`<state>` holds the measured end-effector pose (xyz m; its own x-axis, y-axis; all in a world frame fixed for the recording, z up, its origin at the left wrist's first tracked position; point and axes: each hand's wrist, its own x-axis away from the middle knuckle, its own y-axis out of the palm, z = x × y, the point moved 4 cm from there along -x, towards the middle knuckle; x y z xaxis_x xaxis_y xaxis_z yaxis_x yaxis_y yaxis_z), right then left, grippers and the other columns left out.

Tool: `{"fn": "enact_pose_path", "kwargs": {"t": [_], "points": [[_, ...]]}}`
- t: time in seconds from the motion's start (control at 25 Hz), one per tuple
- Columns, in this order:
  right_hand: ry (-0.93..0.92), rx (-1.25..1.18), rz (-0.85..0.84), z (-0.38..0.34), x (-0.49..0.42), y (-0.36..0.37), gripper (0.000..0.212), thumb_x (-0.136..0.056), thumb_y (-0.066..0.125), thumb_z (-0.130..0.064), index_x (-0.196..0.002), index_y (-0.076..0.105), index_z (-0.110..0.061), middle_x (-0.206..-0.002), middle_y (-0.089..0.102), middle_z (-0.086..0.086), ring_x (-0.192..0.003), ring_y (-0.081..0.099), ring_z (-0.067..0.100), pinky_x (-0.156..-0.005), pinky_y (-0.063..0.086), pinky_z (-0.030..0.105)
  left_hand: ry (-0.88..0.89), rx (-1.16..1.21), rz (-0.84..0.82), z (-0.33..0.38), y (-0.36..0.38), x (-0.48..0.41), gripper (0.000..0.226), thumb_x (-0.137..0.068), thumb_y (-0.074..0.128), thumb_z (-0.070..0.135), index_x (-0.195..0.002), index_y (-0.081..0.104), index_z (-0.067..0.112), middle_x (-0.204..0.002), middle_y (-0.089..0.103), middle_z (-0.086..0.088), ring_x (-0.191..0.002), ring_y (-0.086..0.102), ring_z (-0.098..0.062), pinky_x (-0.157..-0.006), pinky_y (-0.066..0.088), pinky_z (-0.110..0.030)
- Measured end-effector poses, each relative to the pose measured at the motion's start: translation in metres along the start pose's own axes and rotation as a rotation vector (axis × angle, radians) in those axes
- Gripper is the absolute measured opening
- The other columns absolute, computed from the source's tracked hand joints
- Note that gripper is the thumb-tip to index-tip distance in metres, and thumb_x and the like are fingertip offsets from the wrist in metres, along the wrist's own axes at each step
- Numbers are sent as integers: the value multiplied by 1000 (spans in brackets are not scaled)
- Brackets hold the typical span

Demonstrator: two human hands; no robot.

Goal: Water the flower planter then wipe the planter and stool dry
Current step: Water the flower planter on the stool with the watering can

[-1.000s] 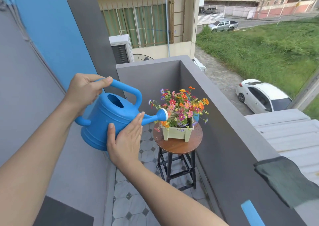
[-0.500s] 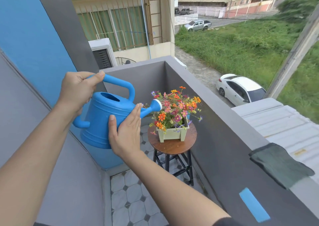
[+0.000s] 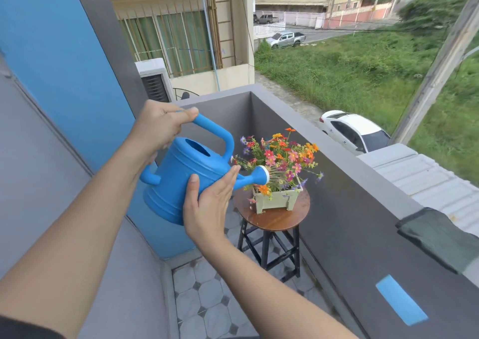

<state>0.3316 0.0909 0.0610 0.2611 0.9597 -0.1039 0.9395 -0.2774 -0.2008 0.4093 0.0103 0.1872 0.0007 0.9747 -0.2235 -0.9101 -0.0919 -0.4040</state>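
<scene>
Planter (image 3: 276,200) on wet balcony stool (image 3: 274,218); left fingers (image 3: 181,113) grip can (image 3: 186,178), right flat.

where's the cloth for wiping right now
In the head view, the dark cloth is draped over the top of the balcony wall at the far right, well right of the stool and above a blue tape strip.

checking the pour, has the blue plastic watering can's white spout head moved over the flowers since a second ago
Yes. The blue plastic watering can has its white spout head further right across the pale green planter, now near its middle rather than its left edge.
</scene>
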Motion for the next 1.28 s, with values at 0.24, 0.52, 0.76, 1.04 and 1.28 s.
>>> {"fn": "enact_pose_path", "kwargs": {"t": [0.24, 0.52, 0.76, 1.04, 1.28], "points": [[-109, 92, 93, -6, -34, -16, 84, -91, 29, -53, -150, -9, -6, -161, -4, 10, -148, -3, 18, -120, 1, 30, -4, 116, 142, -2, 4, -15, 43, -80, 67, 32, -84, 62, -11, -45, 25, 2, -42, 17, -15, -43, 13, -22], [-42, 36, 72, -6, -21, -4, 80, -96, 35, -45, -150, -8, -5, -161, -4, 10, -148, -5, 16, -116, -3, 24, -8, 24, 65, 1, 1, -19, 44, -78, 69, 34, -86, 66, -9, -42, 30, 4, -39, 21, -15, -40, 17, -19], [-59, -21, 195, -16, -16, -12, 83, -91, 34, -49, -150, -7, -6, -161, -4, 7, -147, -6, 13, -119, -2, 27, 13, 81, -22, 18, 6, -20, 41, -79, 70, 33, -86, 67, -7, -43, 29, 4, -39, 21, -13, -39, 16, -17], [-94, 3, 193, -30, -36, -13, 82, -90, 33, -48, -150, -2, -6, -161, 3, 9, -147, -1, 13, -120, 1, 28, 32, 94, 34, 24, -2, -32, 47, -80, 68, 35, -90, 64, -11, -33, 28, 12, -36, 20, -12, -38, 15, -17], [-35, -32, 61, -29, -21, 5, 78, -98, 36, -44, -149, -11, -8, -161, -9, 4, -146, -11, 11, -115, -7, 22, 15, 23, -15, 15, -15, -35, 43, -77, 70, 36, -85, 67, -6, -36, 29, 11, -42, 21, -16, -41, 18, -20]]}}
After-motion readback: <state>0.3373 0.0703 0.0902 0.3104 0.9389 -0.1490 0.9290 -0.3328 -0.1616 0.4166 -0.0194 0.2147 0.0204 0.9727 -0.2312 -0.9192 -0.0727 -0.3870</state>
